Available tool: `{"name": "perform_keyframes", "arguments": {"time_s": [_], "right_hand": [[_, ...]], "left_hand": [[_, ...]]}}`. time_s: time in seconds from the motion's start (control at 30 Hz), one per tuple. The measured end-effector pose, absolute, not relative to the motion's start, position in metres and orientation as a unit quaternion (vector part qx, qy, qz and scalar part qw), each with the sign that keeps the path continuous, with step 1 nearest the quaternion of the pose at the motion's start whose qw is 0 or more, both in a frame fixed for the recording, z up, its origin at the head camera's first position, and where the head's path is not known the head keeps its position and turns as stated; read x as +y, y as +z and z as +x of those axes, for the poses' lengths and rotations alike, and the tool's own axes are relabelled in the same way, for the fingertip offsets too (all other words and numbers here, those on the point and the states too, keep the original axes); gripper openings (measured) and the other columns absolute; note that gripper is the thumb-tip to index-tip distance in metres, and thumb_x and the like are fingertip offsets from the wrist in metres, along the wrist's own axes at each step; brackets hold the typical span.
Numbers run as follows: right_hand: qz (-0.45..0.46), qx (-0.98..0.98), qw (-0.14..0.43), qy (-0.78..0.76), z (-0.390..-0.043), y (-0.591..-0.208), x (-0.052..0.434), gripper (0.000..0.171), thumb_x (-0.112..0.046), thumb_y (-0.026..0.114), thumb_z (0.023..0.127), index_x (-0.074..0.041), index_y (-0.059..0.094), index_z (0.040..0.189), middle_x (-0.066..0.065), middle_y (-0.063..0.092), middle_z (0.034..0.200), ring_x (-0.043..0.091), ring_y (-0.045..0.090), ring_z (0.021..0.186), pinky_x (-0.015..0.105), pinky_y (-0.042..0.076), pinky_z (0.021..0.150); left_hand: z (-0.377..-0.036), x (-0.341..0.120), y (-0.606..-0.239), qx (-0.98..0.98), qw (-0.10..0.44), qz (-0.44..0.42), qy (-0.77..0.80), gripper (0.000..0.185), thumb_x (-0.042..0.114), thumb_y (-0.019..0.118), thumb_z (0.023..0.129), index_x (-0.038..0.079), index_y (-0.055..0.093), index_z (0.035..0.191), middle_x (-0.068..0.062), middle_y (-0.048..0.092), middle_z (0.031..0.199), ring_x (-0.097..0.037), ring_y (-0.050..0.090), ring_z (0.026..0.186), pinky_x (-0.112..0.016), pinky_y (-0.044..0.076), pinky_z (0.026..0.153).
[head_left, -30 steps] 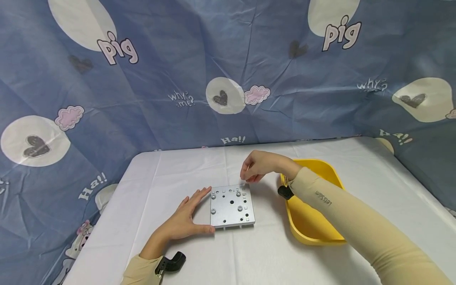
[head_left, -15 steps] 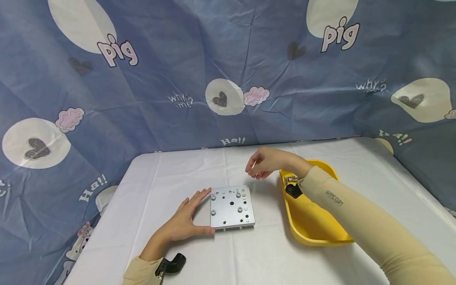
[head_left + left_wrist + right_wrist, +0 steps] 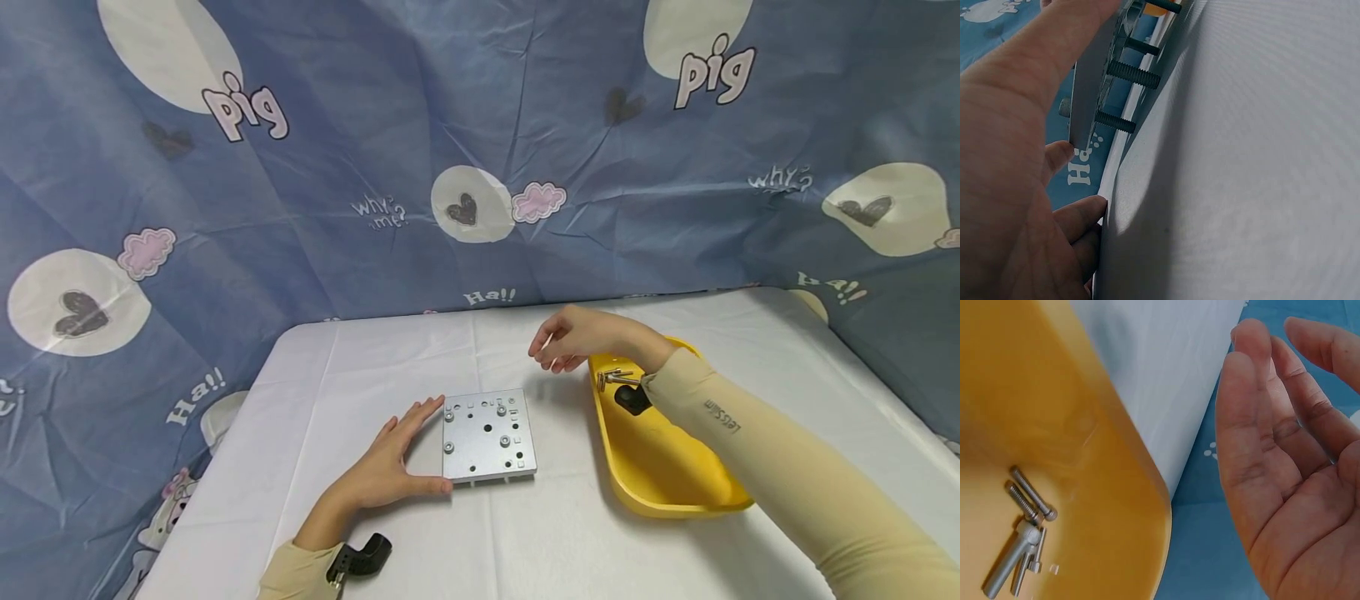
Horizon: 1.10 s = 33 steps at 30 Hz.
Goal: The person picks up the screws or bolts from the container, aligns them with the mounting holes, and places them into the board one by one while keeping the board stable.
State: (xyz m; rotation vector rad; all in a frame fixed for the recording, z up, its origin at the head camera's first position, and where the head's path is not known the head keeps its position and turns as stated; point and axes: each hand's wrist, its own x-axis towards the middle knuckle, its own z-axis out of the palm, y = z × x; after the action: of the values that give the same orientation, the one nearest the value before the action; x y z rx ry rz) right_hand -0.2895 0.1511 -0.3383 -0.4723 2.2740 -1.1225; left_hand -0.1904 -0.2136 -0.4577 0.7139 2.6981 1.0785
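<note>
Metal plate (image 3: 488,435) sits mid-frame on the worktop (image 3: 570,533), my left hand (image 3: 390,463) flat against its left edge to steady it. My right hand (image 3: 572,339) hovers empty, fingers loose, over the yellow tray (image 3: 660,475) holding spare bolts (image 3: 1027,500).

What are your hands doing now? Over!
Left hand flat against metal plate, steadying it. Right hand open, holding nothing, beside yellow tray. Bolts in tray. Nothing in the way.

A white cloth-covered table (image 3: 525,542) stands before a blue cartoon-printed fabric backdrop (image 3: 360,125) bearing hearts, clouds and words.
</note>
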Motion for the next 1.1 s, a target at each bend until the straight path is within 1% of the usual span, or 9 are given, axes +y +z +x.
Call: {"name": "perform_keyframes", "arguments": {"time_s": [0.13, 0.37, 0.6, 0.87, 1.0, 1.1], "right_hand": [[-0.179, 0.847, 0.275, -0.418, -0.289, -0.337, 0.157, 0.025, -0.014, 0.072, 0.101, 0.000, 0.074, 0.122, 0.010, 0.077, 0.096, 0.014, 0.071, 0.082, 0.024, 0.062, 0.076], [-0.170, 0.845, 0.270, -0.429, -0.288, -0.336, 0.166, 0.026, -0.013, 0.073, 0.100, -0.001, 0.074, 0.122, 0.007, 0.076, 0.096, 0.014, 0.071, 0.083, 0.023, 0.061, 0.075], [-0.166, 0.844, 0.266, -0.436, -0.288, -0.337, 0.177, 0.028, -0.012, 0.073, 0.099, 0.001, 0.073, 0.124, 0.004, 0.076, 0.090, 0.015, 0.071, 0.082, 0.023, 0.060, 0.073], [-0.153, 0.835, 0.271, -0.454, -0.288, -0.340, 0.190, 0.029, -0.010, 0.070, 0.101, 0.003, 0.072, 0.127, 0.001, 0.076, 0.095, 0.013, 0.070, 0.083, 0.025, 0.063, 0.078], [-0.150, 0.829, 0.275, -0.464, -0.288, -0.341, 0.195, 0.030, -0.009, 0.069, 0.101, 0.005, 0.070, 0.128, 0.003, 0.076, 0.096, 0.013, 0.070, 0.083, 0.027, 0.064, 0.081], [-0.150, 0.827, 0.273, -0.468, -0.287, -0.341, 0.198, 0.030, -0.008, 0.068, 0.101, 0.006, 0.069, 0.128, 0.006, 0.076, 0.097, 0.013, 0.070, 0.083, 0.025, 0.064, 0.080]], "left_hand": [[-0.190, -0.213, -0.457, 0.900, 0.076, 0.237, 0.359, 0.123, 0.051, 0.097, 0.072, 0.029, 0.028, 0.172, -0.018, 0.028, 0.177, -0.047, 0.020, 0.165, -0.072, 0.004, 0.133], [-0.191, -0.213, -0.457, 0.898, 0.078, 0.237, 0.363, 0.123, 0.050, 0.098, 0.072, 0.024, 0.029, 0.172, -0.019, 0.027, 0.177, -0.048, 0.019, 0.165, -0.072, 0.003, 0.132], [-0.191, -0.213, -0.457, 0.899, 0.080, 0.236, 0.361, 0.123, 0.051, 0.097, 0.073, 0.028, 0.028, 0.172, -0.018, 0.027, 0.178, -0.048, 0.018, 0.166, -0.072, 0.002, 0.133], [-0.190, -0.213, -0.459, 0.899, 0.077, 0.239, 0.358, 0.123, 0.050, 0.097, 0.073, 0.027, 0.028, 0.172, -0.018, 0.028, 0.177, -0.048, 0.019, 0.166, -0.073, 0.003, 0.132], [-0.190, -0.212, -0.458, 0.899, 0.079, 0.235, 0.360, 0.123, 0.050, 0.097, 0.073, 0.027, 0.028, 0.172, -0.018, 0.027, 0.177, -0.048, 0.018, 0.166, -0.072, 0.003, 0.133], [-0.190, -0.212, -0.458, 0.900, 0.082, 0.231, 0.361, 0.123, 0.050, 0.097, 0.073, 0.027, 0.028, 0.172, -0.018, 0.026, 0.178, -0.047, 0.018, 0.166, -0.072, 0.002, 0.133]]}}
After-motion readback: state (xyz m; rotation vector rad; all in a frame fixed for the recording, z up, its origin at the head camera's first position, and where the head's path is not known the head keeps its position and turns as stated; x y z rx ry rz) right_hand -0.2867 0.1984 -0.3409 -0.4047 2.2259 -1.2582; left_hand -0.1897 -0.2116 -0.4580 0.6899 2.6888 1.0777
